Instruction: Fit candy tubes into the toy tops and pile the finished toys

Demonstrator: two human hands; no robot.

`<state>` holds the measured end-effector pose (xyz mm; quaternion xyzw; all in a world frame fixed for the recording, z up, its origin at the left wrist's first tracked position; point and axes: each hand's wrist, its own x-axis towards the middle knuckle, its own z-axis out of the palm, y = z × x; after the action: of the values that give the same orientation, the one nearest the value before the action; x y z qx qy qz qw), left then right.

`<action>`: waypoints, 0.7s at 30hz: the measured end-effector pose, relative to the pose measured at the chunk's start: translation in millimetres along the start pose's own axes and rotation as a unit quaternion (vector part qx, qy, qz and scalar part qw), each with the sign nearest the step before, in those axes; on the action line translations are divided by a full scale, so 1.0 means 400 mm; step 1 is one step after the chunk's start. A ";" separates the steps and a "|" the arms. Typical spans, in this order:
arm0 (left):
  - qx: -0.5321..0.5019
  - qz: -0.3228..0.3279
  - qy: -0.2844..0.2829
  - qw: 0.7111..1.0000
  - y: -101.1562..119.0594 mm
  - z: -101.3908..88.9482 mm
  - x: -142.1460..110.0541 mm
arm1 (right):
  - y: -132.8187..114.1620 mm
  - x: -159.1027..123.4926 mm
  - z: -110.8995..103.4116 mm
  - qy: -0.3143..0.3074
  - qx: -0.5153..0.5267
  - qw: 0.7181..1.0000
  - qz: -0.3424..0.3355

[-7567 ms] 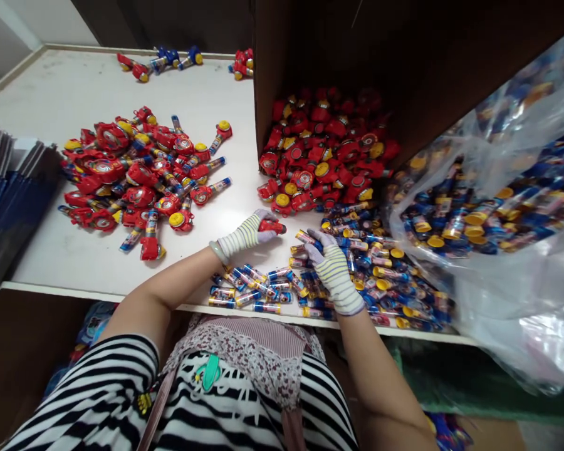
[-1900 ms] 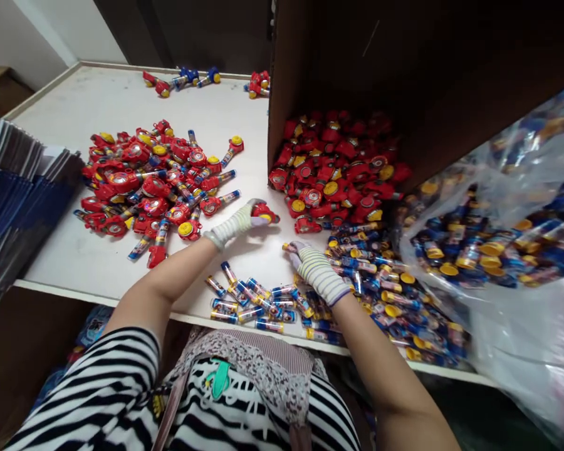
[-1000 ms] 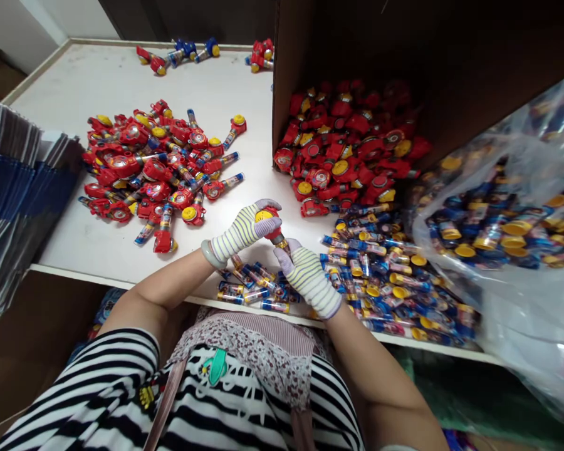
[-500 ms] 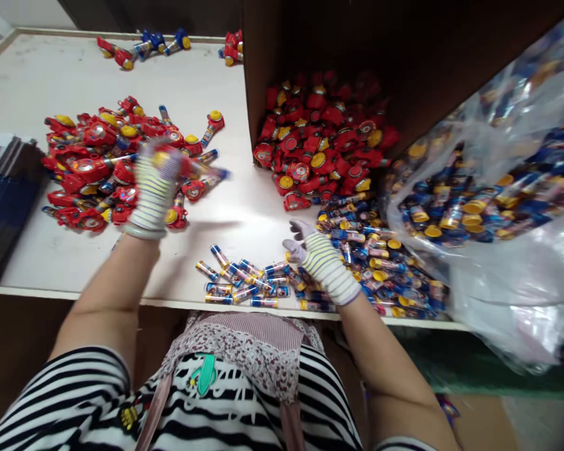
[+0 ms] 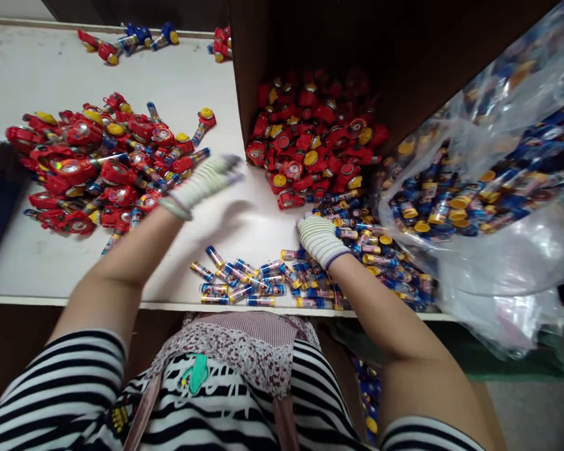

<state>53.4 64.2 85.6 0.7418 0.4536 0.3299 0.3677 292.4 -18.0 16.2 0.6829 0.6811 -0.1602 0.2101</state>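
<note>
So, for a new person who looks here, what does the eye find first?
The bright red plastic toys catch the eye first: a loose pile on the white table at left, and a heap inside the cardboard box ahead. At right, a clear plastic bag holds blue tubes with yellow caps.

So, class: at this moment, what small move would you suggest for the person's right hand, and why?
Probably pick up one loose tube: the gloved right hand sits right beside the tubes, while the blurred left hand is away over the table, by red toys with tubes fitted.
</note>
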 end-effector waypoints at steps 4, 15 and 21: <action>0.150 0.020 -0.119 0.981 -0.031 0.311 0.067 | -0.027 0.008 -0.010 0.007 -0.015 1.000 -0.003; -0.074 -0.042 -0.085 0.993 -0.157 0.265 -0.096 | 0.050 -0.073 0.049 0.063 0.062 0.991 -0.098; -0.287 -0.087 -0.015 0.954 -0.126 0.154 -0.158 | 0.006 -0.062 0.061 0.171 0.240 0.940 -0.170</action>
<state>58.8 7.1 1.7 0.5680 0.3970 0.4016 0.5988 295.9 -51.5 7.9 0.6043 0.7538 -0.2335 -0.1100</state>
